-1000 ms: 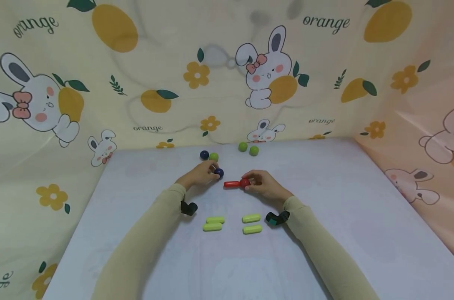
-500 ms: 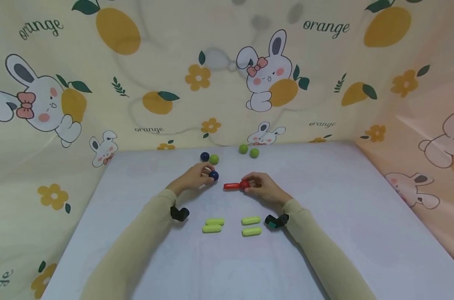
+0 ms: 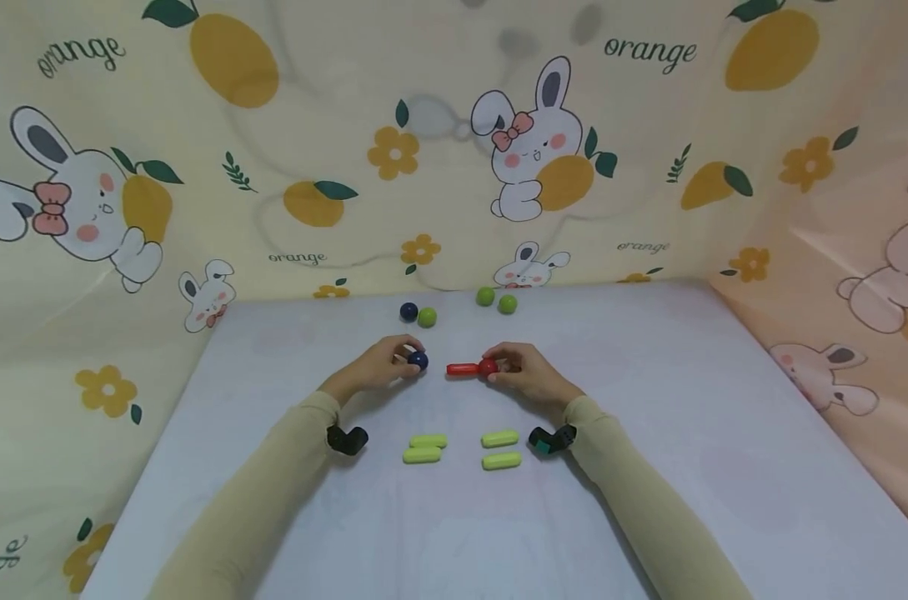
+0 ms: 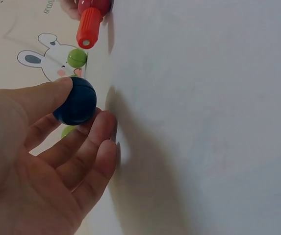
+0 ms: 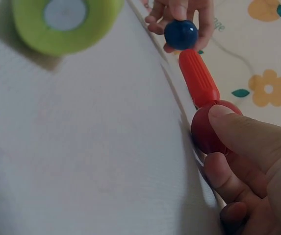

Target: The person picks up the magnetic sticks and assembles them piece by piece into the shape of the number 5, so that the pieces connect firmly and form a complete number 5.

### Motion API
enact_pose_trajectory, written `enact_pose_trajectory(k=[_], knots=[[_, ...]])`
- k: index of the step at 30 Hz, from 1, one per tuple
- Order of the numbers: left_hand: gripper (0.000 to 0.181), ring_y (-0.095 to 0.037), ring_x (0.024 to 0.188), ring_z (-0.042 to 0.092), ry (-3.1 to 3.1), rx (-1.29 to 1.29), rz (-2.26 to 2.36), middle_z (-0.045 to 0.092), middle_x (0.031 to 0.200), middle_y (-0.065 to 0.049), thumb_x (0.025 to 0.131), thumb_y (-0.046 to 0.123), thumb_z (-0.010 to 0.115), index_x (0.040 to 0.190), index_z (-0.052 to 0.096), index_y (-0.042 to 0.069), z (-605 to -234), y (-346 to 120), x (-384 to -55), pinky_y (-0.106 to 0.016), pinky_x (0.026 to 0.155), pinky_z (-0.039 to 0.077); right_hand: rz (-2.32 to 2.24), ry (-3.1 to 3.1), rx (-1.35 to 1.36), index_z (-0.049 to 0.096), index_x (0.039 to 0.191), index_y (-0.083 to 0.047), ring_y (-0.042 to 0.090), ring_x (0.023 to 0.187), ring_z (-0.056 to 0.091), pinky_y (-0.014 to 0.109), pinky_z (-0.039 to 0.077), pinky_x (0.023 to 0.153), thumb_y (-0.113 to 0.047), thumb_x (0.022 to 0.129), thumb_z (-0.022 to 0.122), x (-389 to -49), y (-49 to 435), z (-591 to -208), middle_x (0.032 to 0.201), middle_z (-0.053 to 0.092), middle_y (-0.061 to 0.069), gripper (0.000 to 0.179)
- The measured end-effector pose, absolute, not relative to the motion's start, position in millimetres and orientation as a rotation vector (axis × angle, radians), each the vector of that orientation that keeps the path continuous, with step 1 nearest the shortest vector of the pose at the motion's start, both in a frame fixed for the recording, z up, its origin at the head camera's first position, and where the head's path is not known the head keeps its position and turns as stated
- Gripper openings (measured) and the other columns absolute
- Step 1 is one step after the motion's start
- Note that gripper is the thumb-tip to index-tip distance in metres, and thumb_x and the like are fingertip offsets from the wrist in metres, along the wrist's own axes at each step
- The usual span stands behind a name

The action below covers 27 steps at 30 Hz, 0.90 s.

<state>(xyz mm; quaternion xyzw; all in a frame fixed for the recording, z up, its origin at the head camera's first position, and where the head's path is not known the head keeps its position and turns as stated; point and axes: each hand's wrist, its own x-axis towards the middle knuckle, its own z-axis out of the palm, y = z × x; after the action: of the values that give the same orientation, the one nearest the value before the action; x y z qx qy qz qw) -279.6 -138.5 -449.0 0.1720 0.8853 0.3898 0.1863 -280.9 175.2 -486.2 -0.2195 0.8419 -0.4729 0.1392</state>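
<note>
Between thumb and fingers, my left hand [image 3: 382, 362] pinches a dark blue ball [image 4: 76, 102] just above the white table. My right hand [image 3: 529, 372] grips a red ball [image 5: 211, 126] with its thumb and fingertips. A ridged red rod [image 5: 199, 78] joins that ball and points left toward the blue ball, its free end showing a small silvery spot in the left wrist view. In the head view a gap separates the rod [image 3: 463, 369] from the blue ball [image 3: 418, 360].
Several yellow-green rods [image 3: 422, 455] lie in two pairs on the table [image 3: 461, 533], nearer the body. Farther back sit another dark blue ball [image 3: 408, 312] and a green ball [image 3: 427, 317], with two more green balls [image 3: 507, 304] to their right. A printed cloth [image 3: 438, 192] hangs behind.
My left hand has drawn the blue ball left and a little nearer the body, widening the gap to the red rod. My right hand has stayed almost still with the red ball.
</note>
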Motion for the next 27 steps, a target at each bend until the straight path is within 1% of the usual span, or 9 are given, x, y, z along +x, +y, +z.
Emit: enact_pose_trajectory(k=[3, 7, 11, 16, 22, 27], knots=[[0.034, -0.028, 0.112, 0.062, 2.476, 0.534, 1.089, 0.062, 0.131, -0.02, 0.1, 0.014, 0.063, 0.132, 0.056, 0.007, -452, -137, -279, -0.042, 0.099, 0.051, -1.366, 2.434, -0.61, 0.063, 0.13, -0.008, 0.022, 0.099, 0.057, 0.028, 0.048, 0.088, -0.012, 0.094, 0.072, -279, 176, -487, 0.125, 0.066, 0.012, 0.038], [0.034, -0.026, 0.109, 0.063, 2.455, 0.552, 1.087, 0.062, 0.131, -0.02, 0.099, 0.013, 0.063, 0.132, 0.056, 0.007, -454, -133, -277, -0.038, 0.094, 0.053, -1.357, 2.432, -0.599, 0.062, 0.131, -0.008, 0.022, 0.099, 0.057, 0.027, 0.048, 0.088, -0.011, 0.094, 0.071, -277, 177, -487, 0.126, 0.066, 0.011, 0.039], [0.034, -0.027, 0.112, 0.063, 2.454, 0.553, 1.08, 0.061, 0.133, -0.019, 0.099, 0.013, 0.063, 0.132, 0.056, 0.008, -451, -130, -275, -0.041, 0.097, 0.053, -1.362, 2.429, -0.597, 0.062, 0.132, -0.009, 0.022, 0.1, 0.058, 0.027, 0.048, 0.089, -0.012, 0.094, 0.071, -277, 177, -486, 0.127, 0.066, 0.01, 0.04], [0.034, -0.028, 0.115, 0.063, 2.464, 0.555, 1.064, 0.061, 0.134, -0.019, 0.099, 0.012, 0.063, 0.132, 0.056, 0.009, -450, -127, -275, -0.045, 0.103, 0.051, -1.382, 2.413, -0.586, 0.062, 0.133, -0.008, 0.023, 0.102, 0.057, 0.03, 0.048, 0.092, -0.011, 0.094, 0.071, -280, 175, -485, 0.13, 0.065, 0.011, 0.041], [0.034, -0.027, 0.113, 0.063, 2.449, 0.544, 1.066, 0.061, 0.134, -0.018, 0.1, 0.013, 0.063, 0.133, 0.055, 0.01, -450, -124, -276, -0.045, 0.104, 0.051, -1.39, 2.405, -0.577, 0.062, 0.134, -0.007, 0.023, 0.101, 0.057, 0.032, 0.047, 0.092, -0.011, 0.094, 0.071, -282, 175, -486, 0.131, 0.064, 0.013, 0.041], [0.034, -0.027, 0.114, 0.062, 2.441, 0.537, 1.065, 0.061, 0.135, -0.018, 0.1, 0.013, 0.063, 0.133, 0.056, 0.01, -448, -120, -275, -0.045, 0.104, 0.051, -1.392, 2.406, -0.561, 0.062, 0.133, -0.009, 0.023, 0.1, 0.056, 0.031, 0.047, 0.091, -0.011, 0.093, 0.072, -282, 175, -486, 0.13, 0.064, 0.012, 0.04]])
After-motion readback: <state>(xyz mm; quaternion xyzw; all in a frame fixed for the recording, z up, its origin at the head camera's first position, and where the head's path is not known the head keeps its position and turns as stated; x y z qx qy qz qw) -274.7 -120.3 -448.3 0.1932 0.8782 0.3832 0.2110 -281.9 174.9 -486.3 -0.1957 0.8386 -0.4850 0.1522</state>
